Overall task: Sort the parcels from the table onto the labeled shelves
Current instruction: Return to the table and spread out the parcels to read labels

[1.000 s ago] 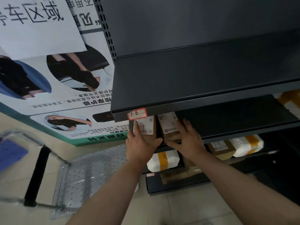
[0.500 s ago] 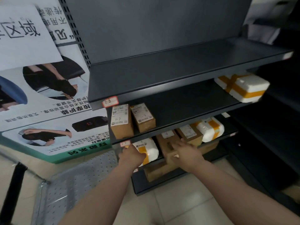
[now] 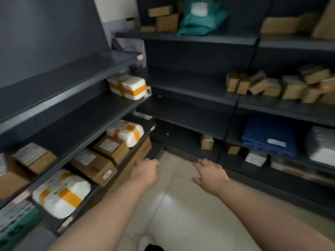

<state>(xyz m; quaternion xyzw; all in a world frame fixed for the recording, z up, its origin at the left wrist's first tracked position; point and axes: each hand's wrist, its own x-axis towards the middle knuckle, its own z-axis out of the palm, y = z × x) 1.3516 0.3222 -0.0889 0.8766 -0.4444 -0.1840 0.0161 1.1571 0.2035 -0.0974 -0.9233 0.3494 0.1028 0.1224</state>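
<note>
Motion blur, shelf labels (image 3: 21, 196) unreadable; left hand (image 3: 145, 173) loosely curled, right hand (image 3: 210, 173) fingers spread, both empty; three white orange-taped parcels (image 3: 61, 193).

The left shelf unit (image 3: 76, 113) runs alongside; the far shelf unit (image 3: 190, 84) stands ahead and right, meeting it at the corner; boxes (image 3: 101, 160) and wrapped parcels (image 3: 126, 86) lie on the left unit's lower shelves; a row of boxes (image 3: 272, 86) sits on the far unit's middle shelf; the left hand (image 3: 145, 172) and right hand (image 3: 210, 173) hang over the floor (image 3: 181, 205) between the units.

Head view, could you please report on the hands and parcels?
Left hand empty, loosely curled. Right hand empty, open. Parcels shelved at left, none held. Tiled floor ahead.
</note>
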